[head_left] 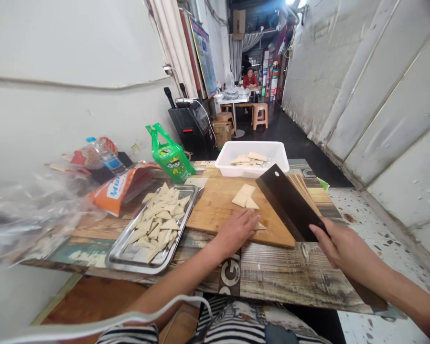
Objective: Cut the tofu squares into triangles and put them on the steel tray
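**Cleaver over the board**

The cleaver (288, 203) sits in the right hand (338, 243), grip closed tight round its handle, blade angled over the cutting board (215, 205). Left of that grip, the left hand (236, 229) lies open, fingertips on 1 tofu triangle (260, 226). Just beyond lie tofu slabs (244, 196); further left, a steel tray (122, 255).

An eatery's prep corridor: cutting board (218, 205), tray (129, 260) of cut triangles (157, 220), stools (260, 114) and dining table (232, 101) beyond.

Dressed in black-and-white striped cloth (236, 329) at lap and left elbow; bare along both forearms down to left grip (236, 231) and right grip (338, 246); crossed by a thin white cable (93, 326).
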Motion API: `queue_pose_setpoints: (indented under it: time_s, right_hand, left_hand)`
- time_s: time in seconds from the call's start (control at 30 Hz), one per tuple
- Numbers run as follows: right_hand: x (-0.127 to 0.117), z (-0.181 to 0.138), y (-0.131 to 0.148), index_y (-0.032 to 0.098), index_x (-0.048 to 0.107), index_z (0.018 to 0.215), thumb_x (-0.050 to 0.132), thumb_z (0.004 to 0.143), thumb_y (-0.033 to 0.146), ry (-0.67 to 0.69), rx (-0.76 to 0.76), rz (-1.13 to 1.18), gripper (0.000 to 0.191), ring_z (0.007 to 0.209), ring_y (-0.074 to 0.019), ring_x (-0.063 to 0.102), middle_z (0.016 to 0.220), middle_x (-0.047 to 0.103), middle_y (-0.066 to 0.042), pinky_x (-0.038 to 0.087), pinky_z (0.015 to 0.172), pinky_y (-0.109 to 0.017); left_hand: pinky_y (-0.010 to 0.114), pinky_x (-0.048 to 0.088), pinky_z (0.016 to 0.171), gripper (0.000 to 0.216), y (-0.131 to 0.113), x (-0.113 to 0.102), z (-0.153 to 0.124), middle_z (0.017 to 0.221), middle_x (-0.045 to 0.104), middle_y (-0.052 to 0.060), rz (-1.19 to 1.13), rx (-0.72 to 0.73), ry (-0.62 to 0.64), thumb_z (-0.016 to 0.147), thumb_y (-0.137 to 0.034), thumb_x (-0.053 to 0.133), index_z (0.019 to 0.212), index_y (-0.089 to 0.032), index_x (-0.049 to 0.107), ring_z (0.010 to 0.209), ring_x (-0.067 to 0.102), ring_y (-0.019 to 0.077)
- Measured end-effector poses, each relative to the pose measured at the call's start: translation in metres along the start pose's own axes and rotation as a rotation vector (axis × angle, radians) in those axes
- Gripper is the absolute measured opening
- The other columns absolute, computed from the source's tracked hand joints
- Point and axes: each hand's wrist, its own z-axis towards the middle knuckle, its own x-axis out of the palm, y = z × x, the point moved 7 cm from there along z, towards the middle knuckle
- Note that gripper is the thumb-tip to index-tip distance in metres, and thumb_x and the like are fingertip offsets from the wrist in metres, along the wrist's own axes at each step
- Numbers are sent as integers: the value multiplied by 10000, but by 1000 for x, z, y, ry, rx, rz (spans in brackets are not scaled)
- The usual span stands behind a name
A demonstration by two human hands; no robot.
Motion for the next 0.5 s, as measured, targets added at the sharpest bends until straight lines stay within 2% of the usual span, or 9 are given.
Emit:
queue_pose_setpoints:
  time_s: [0.07, 0.17, 0.3, 0.4, 0.5]
  right_hand:
    - [-4, 1, 1, 254, 378, 718, 300, 897, 467, 4, 42, 92, 289, 428, -185, 517, 488, 545, -6, 348, 474, -293]
    - [-2, 0, 1, 258, 375, 702, 315, 883, 468, -2, 83, 162, 284, 368, -175, 477, 441, 526, 7, 339, 450, -294]
    - [10, -8, -7, 245, 456, 789, 324, 886, 460, -17, 134, 221, 270, 321, -182, 454, 392, 484, 43, 355, 450, -304]
    - [23, -17, -15, 250, 450, 798, 320, 900, 468, 18, 196, 323, 273, 325, -186, 478, 401, 493, 47, 375, 447, -304]
    - [36, -25, -23, 261, 409, 770, 304, 911, 500, 55, 251, 434, 297, 327, -188, 500, 385, 484, 54, 398, 444, -299]
  left_hand:
    - [392, 373, 1020, 517, -2, -5, 14, 1354, 445, 123, 19, 42, 70, 859, -212, 536, 1351, -199, 380, 1288, 363, 263]
    - [391, 428, 941, 555, -3, -8, 33, 1229, 514, 126, 32, 42, 188, 774, -184, 608, 1302, -199, 437, 1181, 454, 282]
    - [360, 481, 736, 225, -10, -5, 46, 1009, 586, 128, 99, 61, 353, 801, -126, 517, 1001, -161, 613, 935, 567, 269]
    - [338, 473, 680, 144, -13, -6, 46, 1003, 589, 145, 142, 98, 336, 799, -104, 490, 850, -128, 622, 880, 577, 255]
    - [326, 470, 670, 124, -12, -3, 46, 1045, 585, 130, 121, 164, 267, 756, -137, 552, 870, -143, 601, 880, 576, 244]
